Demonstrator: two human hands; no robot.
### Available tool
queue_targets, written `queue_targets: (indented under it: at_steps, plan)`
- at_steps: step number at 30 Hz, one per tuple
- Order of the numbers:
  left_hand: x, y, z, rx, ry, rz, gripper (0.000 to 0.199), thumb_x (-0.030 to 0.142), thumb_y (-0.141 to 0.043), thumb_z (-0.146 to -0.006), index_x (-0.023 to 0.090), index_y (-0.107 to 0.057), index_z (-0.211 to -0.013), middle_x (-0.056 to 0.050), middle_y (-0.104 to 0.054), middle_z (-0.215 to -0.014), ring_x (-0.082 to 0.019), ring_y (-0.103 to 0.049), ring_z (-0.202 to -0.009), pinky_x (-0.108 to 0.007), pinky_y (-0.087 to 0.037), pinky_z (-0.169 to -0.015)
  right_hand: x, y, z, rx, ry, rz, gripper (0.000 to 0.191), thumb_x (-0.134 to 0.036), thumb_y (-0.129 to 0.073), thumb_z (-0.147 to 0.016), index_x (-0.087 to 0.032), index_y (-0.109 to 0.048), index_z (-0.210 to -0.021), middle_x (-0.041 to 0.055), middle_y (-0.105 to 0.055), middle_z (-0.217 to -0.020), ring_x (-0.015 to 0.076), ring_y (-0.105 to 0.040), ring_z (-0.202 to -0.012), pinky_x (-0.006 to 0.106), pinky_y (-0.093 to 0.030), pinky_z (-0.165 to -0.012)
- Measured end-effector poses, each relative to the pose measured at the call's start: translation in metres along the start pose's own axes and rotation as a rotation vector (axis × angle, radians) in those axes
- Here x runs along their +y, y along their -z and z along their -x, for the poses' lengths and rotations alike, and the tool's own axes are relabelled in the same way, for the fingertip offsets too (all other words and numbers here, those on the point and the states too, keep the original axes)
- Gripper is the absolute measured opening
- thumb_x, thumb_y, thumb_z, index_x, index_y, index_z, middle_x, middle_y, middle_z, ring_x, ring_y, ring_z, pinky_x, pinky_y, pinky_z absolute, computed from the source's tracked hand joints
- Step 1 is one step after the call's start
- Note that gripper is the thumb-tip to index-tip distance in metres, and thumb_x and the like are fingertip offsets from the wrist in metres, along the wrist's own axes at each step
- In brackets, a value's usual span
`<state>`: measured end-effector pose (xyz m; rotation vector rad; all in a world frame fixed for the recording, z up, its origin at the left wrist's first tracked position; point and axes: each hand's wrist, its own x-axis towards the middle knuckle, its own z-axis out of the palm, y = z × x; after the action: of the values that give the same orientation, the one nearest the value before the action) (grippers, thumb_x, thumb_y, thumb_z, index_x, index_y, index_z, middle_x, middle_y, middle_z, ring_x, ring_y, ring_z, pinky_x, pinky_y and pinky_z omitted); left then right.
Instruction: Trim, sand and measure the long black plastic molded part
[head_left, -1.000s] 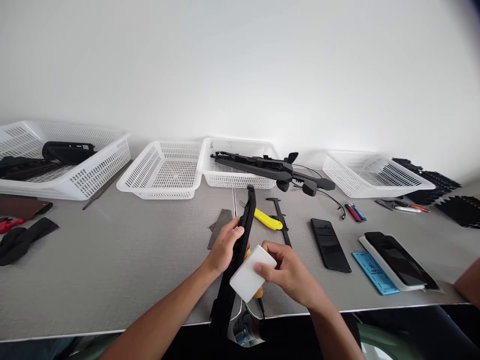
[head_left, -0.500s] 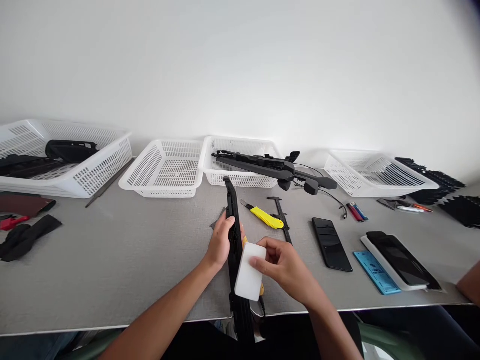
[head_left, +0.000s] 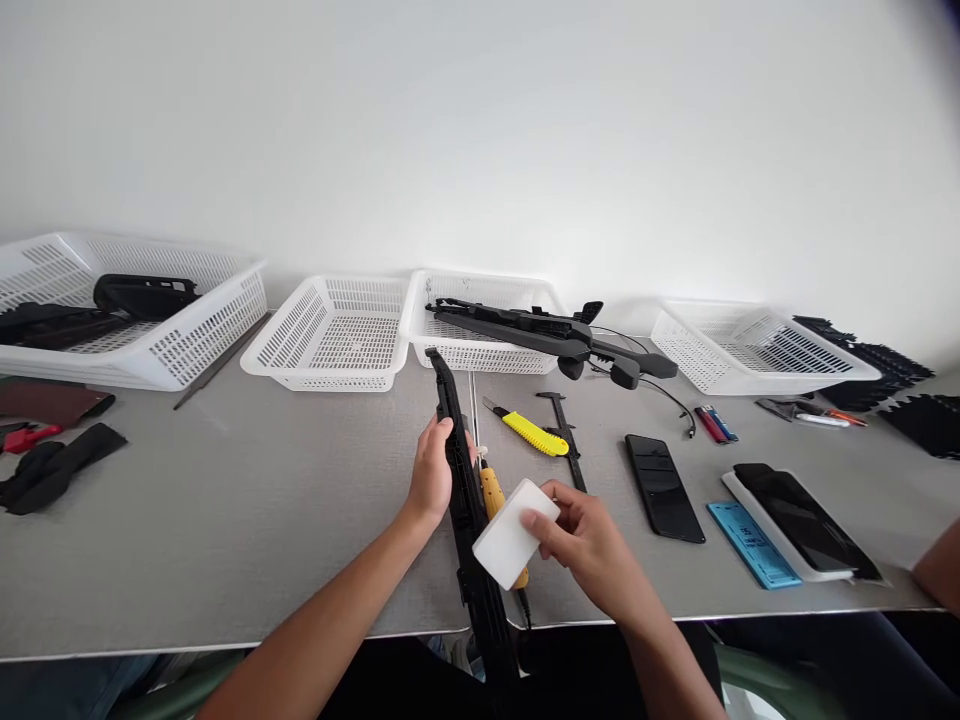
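My left hand (head_left: 433, 470) is wrapped round a long, narrow black plastic part (head_left: 466, 500), which slants from the table's middle down past its front edge. Pinched between the thumb and fingers of my right hand (head_left: 581, 535) is a white rectangular block (head_left: 514, 533), like a sponge or eraser pad. The block overlaps the black part's right side; whether they touch I cannot tell. Beneath the block lies a yellow corded tool (head_left: 492, 490), partly covered. Just beyond my right hand are a yellow utility knife (head_left: 534, 433) and a dark caliper (head_left: 568, 440).
White baskets line the wall; the middle basket (head_left: 487, 358) bears long black parts (head_left: 525, 330) that jut out to the right. A black phone (head_left: 664, 488), a blue card (head_left: 752, 545) and another phone (head_left: 795, 515) lie on the right. Black strips (head_left: 64, 465) lie left. Another person's arm (head_left: 937, 565) shows at right.
The black part's far end has swung slightly left with my left hand. My right hand has turned the white block clockwise and shifted it a little right, showing more of the yellow tool.
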<state>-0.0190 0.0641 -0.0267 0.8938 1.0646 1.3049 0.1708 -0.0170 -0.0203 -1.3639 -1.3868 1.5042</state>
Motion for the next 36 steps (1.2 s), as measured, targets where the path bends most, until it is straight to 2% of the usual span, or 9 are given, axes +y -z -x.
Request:
queue_targets:
  at_steps: [4, 9, 13, 18, 23, 27, 28, 32, 36]
  plan:
    - [-0.003, 0.002, -0.001, -0.011, 0.008, -0.002, 0.041, 0.051, -0.047, -0.094, 0.024, -0.054, -0.066, 0.001, -0.055, -0.056, -0.014, -0.043, -0.048, -0.028, -0.038, -0.05, -0.002, 0.002, 0.001, -0.151, -0.043, 0.008, 0.047, -0.063, -0.079, -0.09, -0.018, -0.065, -0.086, -0.002, -0.057, -0.073, 0.0125, -0.048, -0.064, 0.025, -0.036, -0.057]
    - [-0.005, 0.003, -0.003, -0.001, 0.04, 0.007, 0.042, 0.052, -0.046, -0.096, 0.024, -0.054, -0.066, 0.0, -0.054, -0.054, -0.015, -0.043, -0.048, -0.028, -0.037, -0.049, -0.005, -0.004, 0.005, 0.048, -0.001, -0.081, 0.051, -0.069, -0.076, -0.09, -0.019, -0.063, -0.089, -0.0035, -0.057, -0.065, 0.0109, -0.044, -0.057, 0.024, -0.032, -0.052]
    - [-0.006, 0.004, -0.005, 0.026, 0.019, -0.017, 0.043, 0.051, -0.044, -0.097, 0.023, -0.055, -0.065, 0.0, -0.054, -0.054, -0.015, -0.043, -0.049, -0.028, -0.038, -0.05, -0.001, -0.017, 0.011, -0.141, -0.027, -0.148, 0.051, -0.067, -0.078, -0.09, -0.018, -0.063, -0.089, -0.001, -0.061, -0.071, 0.0113, -0.052, -0.06, 0.024, -0.038, -0.055]
    - [-0.005, 0.004, -0.006, 0.041, 0.005, -0.02, 0.041, 0.05, -0.045, -0.095, 0.023, -0.055, -0.065, 0.0, -0.055, -0.054, -0.015, -0.045, -0.05, -0.028, -0.039, -0.051, 0.003, -0.023, 0.014, 0.038, -0.025, -0.128, 0.055, -0.072, -0.076, -0.088, -0.019, -0.062, -0.087, -0.0027, -0.057, -0.065, 0.011, -0.046, -0.056, 0.024, -0.033, -0.052]
    - [-0.005, 0.005, -0.007, 0.061, -0.011, -0.027, 0.044, 0.051, -0.045, -0.096, 0.023, -0.056, -0.063, 0.0, -0.055, -0.055, -0.015, -0.044, -0.049, -0.027, -0.038, -0.049, 0.002, -0.023, 0.016, -0.093, -0.038, -0.118, 0.053, -0.069, -0.078, -0.088, -0.018, -0.065, -0.088, -0.0006, -0.06, -0.072, 0.0127, -0.052, -0.061, 0.025, -0.038, -0.056]
    - [-0.004, 0.006, -0.008, 0.046, 0.002, 0.006, 0.043, 0.053, -0.048, -0.094, 0.023, -0.056, -0.064, 0.0, -0.054, -0.054, -0.015, -0.045, -0.049, -0.027, -0.039, -0.047, 0.002, -0.015, 0.017, 0.163, 0.003, -0.1, 0.054, -0.073, -0.076, -0.087, -0.02, -0.065, -0.087, -0.0028, -0.054, -0.065, 0.0125, -0.045, -0.058, 0.025, -0.033, -0.052]
    - [-0.004, 0.006, -0.008, 0.046, 0.007, 0.02, 0.042, 0.053, -0.05, -0.094, 0.023, -0.056, -0.064, 0.0, -0.054, -0.053, -0.015, -0.045, -0.048, -0.027, -0.039, -0.047, 0.002, -0.014, 0.018, 0.149, -0.007, -0.109, 0.054, -0.072, -0.079, -0.085, -0.02, -0.064, -0.085, -0.0029, -0.054, -0.065, 0.0123, -0.044, -0.058, 0.025, -0.033, -0.052]
    - [-0.004, 0.006, -0.009, 0.057, 0.003, 0.034, 0.045, 0.053, -0.048, -0.094, 0.023, -0.055, -0.062, 0.0, -0.052, -0.053, -0.014, -0.043, -0.047, -0.026, -0.039, -0.046, 0.004, -0.018, 0.023, -0.123, -0.091, -0.1, 0.051, -0.064, -0.085, -0.082, -0.018, -0.065, -0.083, -0.0017, -0.056, -0.071, 0.0122, -0.046, -0.062, 0.025, -0.035, -0.056]
    - [-0.005, 0.007, -0.008, 0.055, -0.004, -0.002, 0.047, 0.052, -0.044, -0.096, 0.023, -0.056, -0.061, 0.0, -0.051, -0.052, -0.014, -0.041, -0.046, -0.027, -0.036, -0.045, 0.006, -0.022, 0.021, 0.069, -0.021, -0.05, 0.05, -0.066, -0.076, -0.09, -0.018, -0.066, -0.086, -0.0009, -0.055, -0.074, 0.0136, -0.045, -0.066, 0.026, -0.036, -0.058]
